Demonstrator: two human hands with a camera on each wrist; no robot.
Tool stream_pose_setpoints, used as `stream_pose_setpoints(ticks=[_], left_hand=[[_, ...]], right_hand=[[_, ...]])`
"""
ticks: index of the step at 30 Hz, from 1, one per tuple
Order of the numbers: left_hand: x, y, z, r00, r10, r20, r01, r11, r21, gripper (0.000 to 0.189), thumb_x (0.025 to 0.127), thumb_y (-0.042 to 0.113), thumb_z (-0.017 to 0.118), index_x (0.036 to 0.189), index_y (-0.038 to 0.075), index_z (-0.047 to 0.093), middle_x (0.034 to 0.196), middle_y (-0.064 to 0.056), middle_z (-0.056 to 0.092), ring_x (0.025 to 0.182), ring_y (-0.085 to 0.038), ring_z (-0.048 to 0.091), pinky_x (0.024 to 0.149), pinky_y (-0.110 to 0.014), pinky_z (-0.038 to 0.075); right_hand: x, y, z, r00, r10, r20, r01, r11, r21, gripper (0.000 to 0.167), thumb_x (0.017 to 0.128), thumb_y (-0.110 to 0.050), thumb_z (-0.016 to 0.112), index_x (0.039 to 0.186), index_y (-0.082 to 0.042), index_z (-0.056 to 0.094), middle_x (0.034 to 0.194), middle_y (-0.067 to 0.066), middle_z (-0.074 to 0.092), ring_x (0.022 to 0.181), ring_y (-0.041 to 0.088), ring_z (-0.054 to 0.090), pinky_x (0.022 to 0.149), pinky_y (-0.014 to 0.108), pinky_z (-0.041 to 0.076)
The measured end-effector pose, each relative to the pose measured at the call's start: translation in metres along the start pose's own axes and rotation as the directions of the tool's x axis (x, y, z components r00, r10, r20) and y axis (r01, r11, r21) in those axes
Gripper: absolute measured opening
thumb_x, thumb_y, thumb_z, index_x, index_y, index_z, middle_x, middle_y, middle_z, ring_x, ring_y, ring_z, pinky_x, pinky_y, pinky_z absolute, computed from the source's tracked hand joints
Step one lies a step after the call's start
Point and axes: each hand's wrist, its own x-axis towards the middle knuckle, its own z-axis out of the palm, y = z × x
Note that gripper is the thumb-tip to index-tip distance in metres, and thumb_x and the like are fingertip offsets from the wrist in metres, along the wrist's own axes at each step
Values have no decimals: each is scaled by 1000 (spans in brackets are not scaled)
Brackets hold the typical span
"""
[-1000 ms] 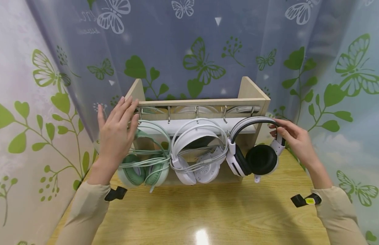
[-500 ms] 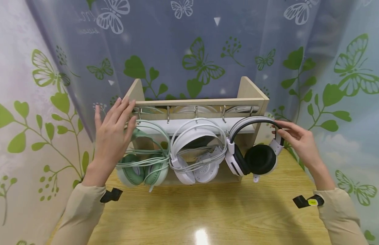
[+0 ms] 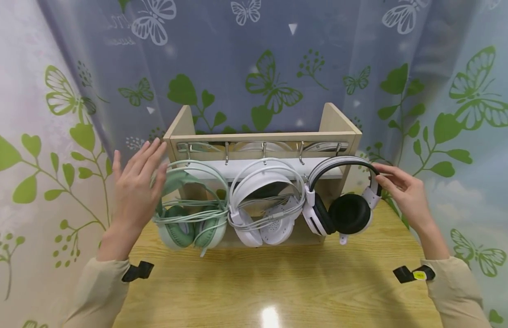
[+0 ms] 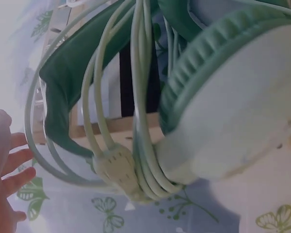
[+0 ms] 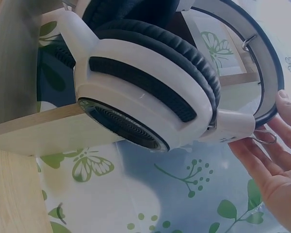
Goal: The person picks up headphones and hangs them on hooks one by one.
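My left hand [image 3: 135, 191], fingers straight and spread, is just left of the green headphones [image 3: 181, 230] and holds nothing. Those headphones hang at the left of a wooden rack [image 3: 270, 136], a pale cable looped around them; the left wrist view shows the cable bundle [image 4: 143, 97] close up. White headphones [image 3: 246, 231] with a grey cable hang in the middle. At the right end, white-and-black headphones [image 3: 350, 213] hang with one ear cup facing forward. My right hand [image 3: 407, 200] pinches the right side of their headband [image 5: 270, 63] between thumb and fingers.
Metal hooks [image 3: 301, 152] line the rack's front below its top rail. The rack stands on a wood-grain table [image 3: 237, 282]. Curtains [image 3: 221, 41] printed with butterflies and leaves enclose the back and both sides.
My left hand has moved off the rack's left corner, leftward and slightly down. The right hand stays at the headband, and the headphones look the same.
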Motion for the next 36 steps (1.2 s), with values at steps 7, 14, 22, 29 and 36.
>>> stream_pose_setpoints(ticks=[7,14,22,29,36], left_hand=[[-9,-10,-4,999,-32,-10,32,999,-7,39,104,26,56,141,13,61,145,-7,59,137,-31,52,124,-60,9],[-18,-16,-7,999,-47,3,47,999,-4,41,107,34,51,141,13,61,144,-8,59,137,-32,51,124,-60,10],[-35,-26,-13,997,-72,35,72,997,8,49,109,42,44,143,12,59,145,-10,58,138,-34,50,124,-59,9],[-56,-36,-16,993,-105,54,104,994,18,44,108,33,48,143,8,58,145,-13,57,137,-37,49,123,-63,10],[-84,-46,-18,985,-153,75,152,988,17,44,108,31,48,145,7,56,145,-15,57,134,-45,50,123,-62,10]], right_hand=[[-5,3,-3,1000,27,-16,-26,999,23,30,102,-10,62,130,1,66,114,-16,71,95,-4,67,80,9,54],[-11,5,-5,999,31,-15,-29,996,88,29,103,-6,58,130,4,65,112,-17,71,94,-1,68,83,11,54],[-19,13,-6,1000,9,-5,-9,998,63,35,109,-9,45,138,4,58,121,-16,65,106,0,63,88,10,52],[-32,24,-8,1000,12,-6,-12,999,-32,38,110,-13,41,142,3,55,125,-24,60,108,-8,59,87,5,48],[-48,42,-7,1000,3,1,-3,991,-135,38,110,-12,42,144,1,54,131,-23,55,115,-15,50,90,0,41]])
